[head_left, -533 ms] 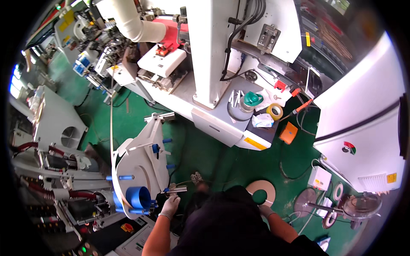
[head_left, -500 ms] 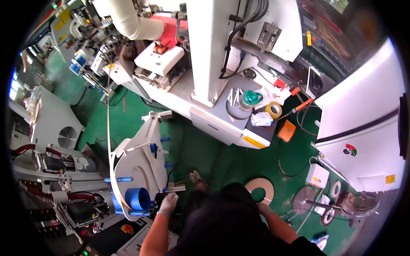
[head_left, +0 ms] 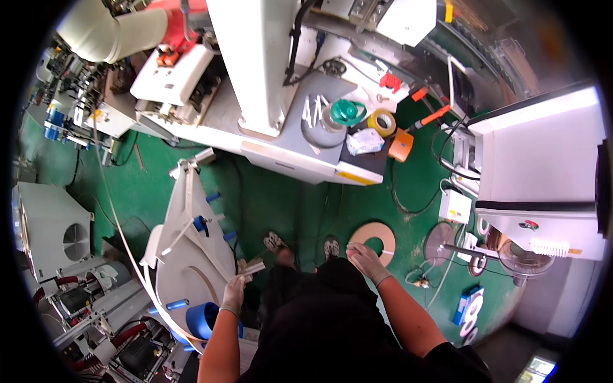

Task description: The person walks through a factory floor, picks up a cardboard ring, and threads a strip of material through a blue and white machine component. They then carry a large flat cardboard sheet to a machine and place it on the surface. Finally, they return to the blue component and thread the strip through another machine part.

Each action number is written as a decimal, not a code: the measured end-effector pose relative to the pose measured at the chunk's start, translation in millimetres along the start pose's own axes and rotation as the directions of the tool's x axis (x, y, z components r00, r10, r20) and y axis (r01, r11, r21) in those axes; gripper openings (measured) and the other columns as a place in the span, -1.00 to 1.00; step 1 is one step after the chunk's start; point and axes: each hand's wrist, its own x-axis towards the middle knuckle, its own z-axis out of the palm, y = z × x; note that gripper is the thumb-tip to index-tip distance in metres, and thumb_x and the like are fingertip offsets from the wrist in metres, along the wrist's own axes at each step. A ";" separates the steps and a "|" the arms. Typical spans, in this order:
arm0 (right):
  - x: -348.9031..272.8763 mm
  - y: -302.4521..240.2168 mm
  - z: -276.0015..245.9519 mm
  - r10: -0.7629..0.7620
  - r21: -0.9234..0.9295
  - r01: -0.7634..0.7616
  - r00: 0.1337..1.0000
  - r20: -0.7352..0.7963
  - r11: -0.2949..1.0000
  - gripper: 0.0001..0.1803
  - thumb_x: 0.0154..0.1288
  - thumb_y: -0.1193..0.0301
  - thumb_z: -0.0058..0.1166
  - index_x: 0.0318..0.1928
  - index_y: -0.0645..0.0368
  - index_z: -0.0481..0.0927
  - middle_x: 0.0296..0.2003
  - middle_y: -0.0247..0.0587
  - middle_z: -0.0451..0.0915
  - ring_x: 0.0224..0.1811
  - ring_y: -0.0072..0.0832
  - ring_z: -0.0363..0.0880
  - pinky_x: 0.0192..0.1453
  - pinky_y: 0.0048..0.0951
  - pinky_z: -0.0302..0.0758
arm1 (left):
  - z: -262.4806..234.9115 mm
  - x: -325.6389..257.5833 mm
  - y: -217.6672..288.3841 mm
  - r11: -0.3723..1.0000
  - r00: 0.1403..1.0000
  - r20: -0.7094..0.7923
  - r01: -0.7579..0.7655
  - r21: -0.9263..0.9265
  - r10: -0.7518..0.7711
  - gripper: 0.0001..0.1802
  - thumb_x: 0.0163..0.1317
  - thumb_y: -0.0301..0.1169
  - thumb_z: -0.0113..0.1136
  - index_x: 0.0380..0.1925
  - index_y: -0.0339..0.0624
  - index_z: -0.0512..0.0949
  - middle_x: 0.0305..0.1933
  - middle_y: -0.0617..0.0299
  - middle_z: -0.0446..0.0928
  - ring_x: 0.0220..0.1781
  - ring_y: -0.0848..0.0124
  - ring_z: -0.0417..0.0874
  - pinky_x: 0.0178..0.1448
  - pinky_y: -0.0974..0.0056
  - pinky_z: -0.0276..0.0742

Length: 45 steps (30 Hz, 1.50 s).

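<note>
My left hand [head_left: 234, 295], in a pale glove, is beside the white reel stand [head_left: 191, 271]. Its fingertips meet the near end of a short metal bar [head_left: 253, 268] in the view; whether they grip it I cannot tell. My right hand [head_left: 366, 262], also gloved, is held before my body with the fingers curled together. Anything inside those fingers is hidden. Past it, a flat tan ring-shaped roll [head_left: 385, 237] lies on the floor. On the stand sit a blue hub [head_left: 202, 319] and several blue rollers. A pale strip [head_left: 113, 207] runs from the stand toward the far-left machinery.
Ahead stands a grey-topped machine bench [head_left: 290, 163] carrying a green-lidded jar [head_left: 347, 112], yellow tape roll [head_left: 382, 122] and white packet [head_left: 365, 142]. A floor fan [head_left: 525, 256], cables and a blue box [head_left: 469, 304] are at right. Motors [head_left: 137, 351] and a white cabinet [head_left: 48, 223] occupy the left.
The view has shifted, so the bench now appears farther left and higher. My right hand has come up from beside my body into fuller view. My left hand stays by the metal bar.
</note>
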 end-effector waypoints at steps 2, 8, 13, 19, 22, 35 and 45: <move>-14.6 33.5 0.7 -0.013 -0.048 0.013 1.000 0.000 0.999 -0.73 0.39 0.39 0.16 0.02 0.25 0.66 -0.06 -0.01 0.73 0.03 -0.25 0.72 0.14 -0.34 0.58 | 18.6 -7.6 -2.4 0.988 0.998 0.014 0.067 -0.141 -0.066 -0.65 0.57 -0.27 0.06 0.04 -0.34 0.64 -0.17 0.23 0.65 -0.16 0.43 0.61 0.01 0.30 0.55; -18.4 168.9 -10.2 0.115 -0.279 -0.041 0.960 0.256 0.959 -0.66 0.39 0.27 0.18 0.04 0.23 0.68 0.04 0.04 0.71 0.11 -0.05 0.68 0.23 -0.20 0.55 | 107.4 -37.6 -50.3 0.945 0.972 -0.064 0.205 -0.255 -0.228 -0.64 0.59 -0.21 0.10 0.18 -0.21 0.58 -0.15 0.27 0.69 -0.29 0.54 0.60 -0.20 0.41 0.49; 35.2 226.2 -46.6 0.412 -0.521 -0.227 0.870 0.271 0.823 -0.67 0.33 0.18 0.16 -0.03 0.11 0.72 -0.07 0.14 0.72 0.08 0.08 0.68 0.17 -0.05 0.57 | 190.3 -47.4 -49.7 0.836 0.867 -0.102 0.430 -0.340 -0.487 -0.65 0.53 -0.25 0.10 0.10 -0.26 0.63 -0.25 0.26 0.68 -0.31 0.50 0.62 -0.22 0.37 0.55; 74.3 311.2 -31.1 0.639 0.369 -0.582 0.768 -0.043 0.725 -0.75 0.40 0.29 0.09 -0.15 0.17 0.72 -0.18 -0.28 0.66 -0.18 -0.70 0.58 -0.05 -0.59 0.51 | 258.5 -13.9 -73.5 0.864 0.966 0.240 -0.037 0.502 -0.098 -0.64 0.43 -0.22 0.08 0.02 -0.22 0.65 -0.11 -0.10 0.70 -0.05 -0.12 0.70 0.07 -0.07 0.61; 61.9 433.0 12.0 0.573 0.060 -0.571 0.820 -0.010 0.818 -0.63 0.41 0.21 0.16 0.01 0.27 0.68 -0.05 -0.07 0.71 -0.02 -0.32 0.68 0.14 -0.36 0.57 | 255.9 39.9 -88.6 0.789 0.972 0.225 -0.189 0.584 0.066 -0.70 0.38 -0.22 0.10 -0.06 -0.14 0.66 -0.28 0.00 0.69 -0.16 -0.05 0.71 -0.04 -0.08 0.60; 178.2 789.6 240.4 0.616 -0.192 -0.665 0.744 -0.259 0.722 0.09 0.12 -0.08 0.44 0.43 0.39 0.23 0.22 0.30 0.45 0.32 0.07 0.46 0.40 -0.09 0.40 | 232.4 104.5 -129.4 0.628 0.915 0.336 -0.399 0.668 0.224 -0.64 -0.03 -0.35 0.36 -0.16 -0.18 0.67 -0.51 0.21 0.57 -0.58 0.17 0.58 -0.47 0.09 0.46; 295.7 736.8 230.2 0.728 -0.094 -0.875 0.451 -0.516 0.475 0.50 -0.03 -0.10 0.52 0.63 0.28 -0.27 0.39 0.47 0.33 0.42 0.23 0.41 0.54 -0.05 0.37 | 199.8 143.8 -123.1 0.350 0.849 0.473 -0.528 0.774 0.234 -0.57 -0.05 -0.20 0.35 -0.13 -0.08 0.64 -0.40 0.27 0.62 -0.62 0.27 0.50 -0.51 0.17 0.37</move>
